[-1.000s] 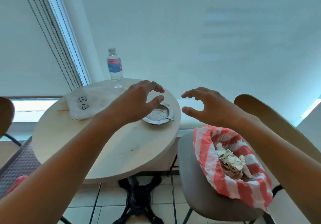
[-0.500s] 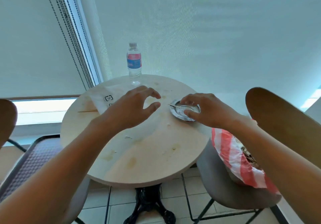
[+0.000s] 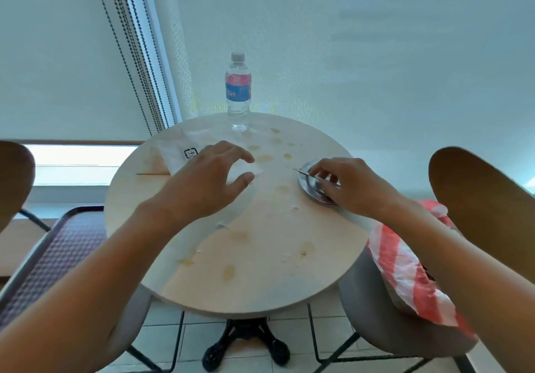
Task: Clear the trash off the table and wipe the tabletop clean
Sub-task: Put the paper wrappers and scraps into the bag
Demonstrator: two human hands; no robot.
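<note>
The small round silver metal ashtray (image 3: 314,185) sits at the right edge of the round pale wooden table (image 3: 260,271), with a thin stick (image 3: 302,172) lying across its rim. The right hand (image 3: 351,188) rests on the ashtray, fingers curled down over its near side; whether they actually pinch the dish cannot be told. The left hand (image 3: 207,183) hovers over the tabletop with fingers spread and loosely curved, grasping nothing, above a white paper napkin (image 3: 176,152) printed with a small black logo. Yellowish stains (image 3: 265,157) and white crumbs (image 3: 221,225) dot the wood. At the far edge stands 1 clear plastic water bottle (image 3: 238,91) with a blue and red label. To the right, a red-and-white striped plastic bag (image 3: 405,268) lies on a grey chair (image 3: 376,323).
</note>
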